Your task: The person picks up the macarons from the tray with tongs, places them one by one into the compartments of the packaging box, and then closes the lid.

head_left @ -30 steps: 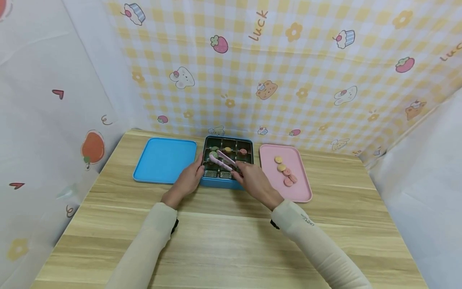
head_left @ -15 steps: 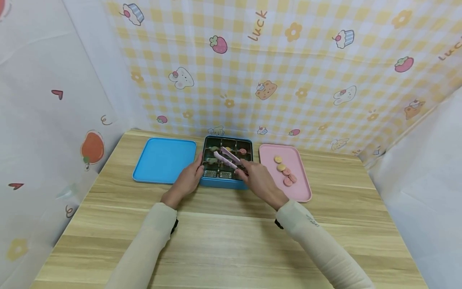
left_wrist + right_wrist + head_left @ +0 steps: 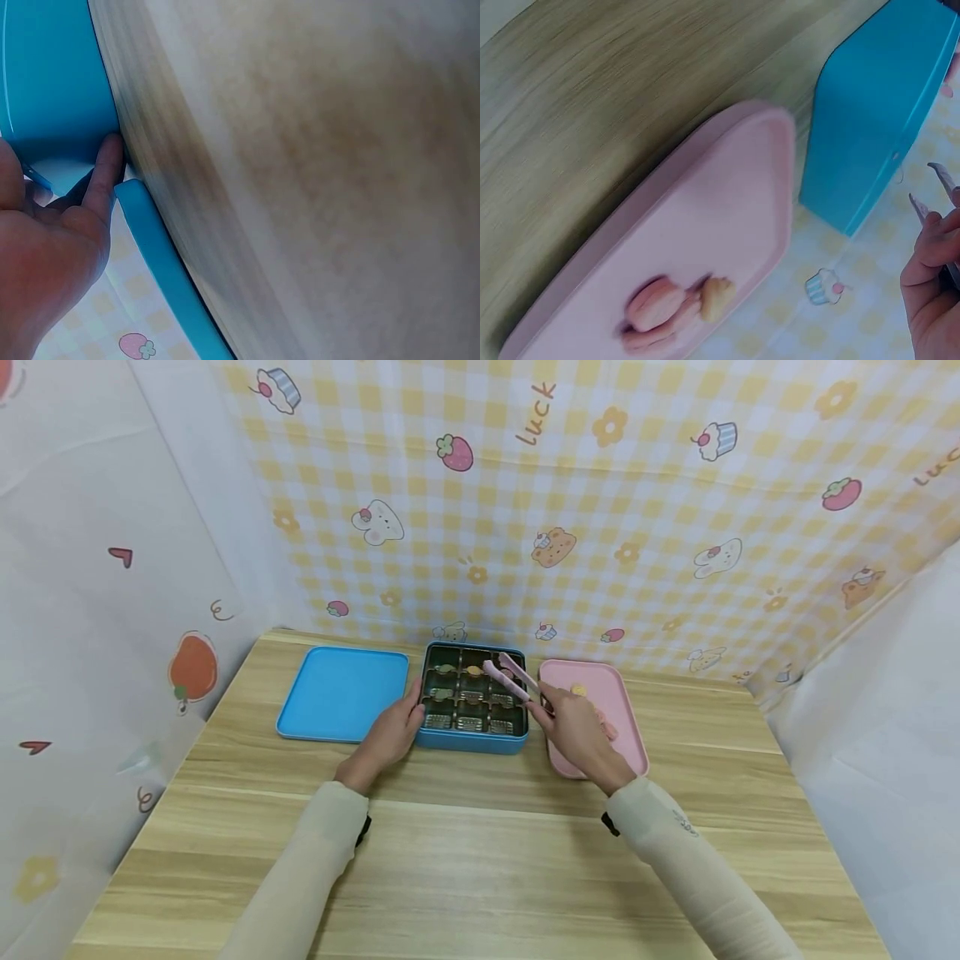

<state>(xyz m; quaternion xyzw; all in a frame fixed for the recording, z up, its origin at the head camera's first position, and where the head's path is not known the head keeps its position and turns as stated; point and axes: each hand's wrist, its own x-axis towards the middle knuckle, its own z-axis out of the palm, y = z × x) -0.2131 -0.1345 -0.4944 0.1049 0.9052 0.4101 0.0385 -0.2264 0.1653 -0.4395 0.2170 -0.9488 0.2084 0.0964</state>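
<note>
A blue box [image 3: 471,742] with a dark divided insert stands near the back of the table. My left hand [image 3: 392,727] rests against its left side, fingers fairly straight; the left wrist view shows a finger [image 3: 107,169] touching the box wall [image 3: 56,75] low down. My right hand [image 3: 576,727] grips pale pink tongs [image 3: 517,675], their tips spread above the box's right part with nothing visible between them. Green macarons [image 3: 441,694] and a yellow one [image 3: 474,671] sit in the compartments. The tongs partly cover the back-right compartments.
A pink tray [image 3: 632,727] right of the box bears several pink macarons [image 3: 656,304] and yellow ones [image 3: 578,690], partly behind my right hand. A blue lid or tray [image 3: 341,693] lies to the left. A checked cloth [image 3: 480,527] hangs behind the table.
The tongs let go of a green macaron in the left middle compartment, then moved right and back with my right hand, which now overlaps the pink tray. My left hand stayed put.
</note>
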